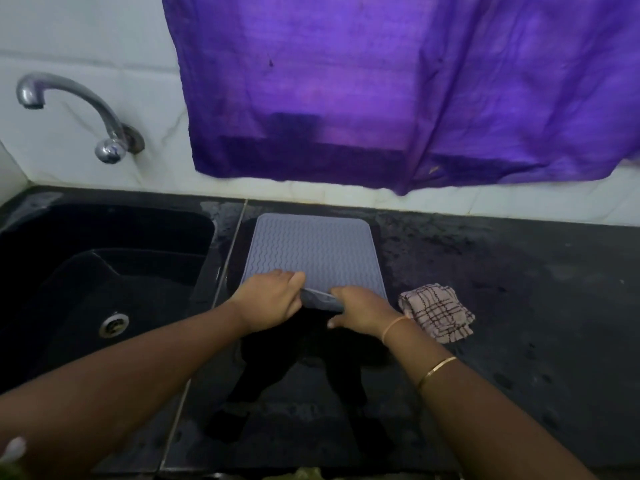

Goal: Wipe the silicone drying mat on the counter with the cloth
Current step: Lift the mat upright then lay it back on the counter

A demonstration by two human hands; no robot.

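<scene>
Head view, from my seat at the remote station: the fingers [294,279] of the left hand [268,301] are curled over the near edge of the mat [311,249] and pinch it. The right hand [363,311] does the same just beside it, knuckles up and thumb tucked below. Between the two hands I see that edge lifted off the counter [519,289] and folded back, showing a darker grey, smooth underside. The rest of the mat lies flat. It is a pale lavender-grey rectangle with rounded corners, its top ribbed in close wavy lines, and its far edge lies near the wall.

The right wrist carries a thin thread band [393,328], and a slim gold bangle [436,370] sits further up the forearm.

The cloth [436,311] lies crumpled on the counter just right of the mat's near right corner. It is soft woven fabric, cream with dark checked lines, and neither hand touches it.

The counter is black polished stone, mottled with dull wet patches. A black moulded sink [104,244] with a steel drain ring [113,323] is set into its left part. Above the sink a curved chrome tap [74,98] comes out of the white tiled wall [86,36]. A creased purple curtain [398,88] hangs over the wall behind the mat.
</scene>
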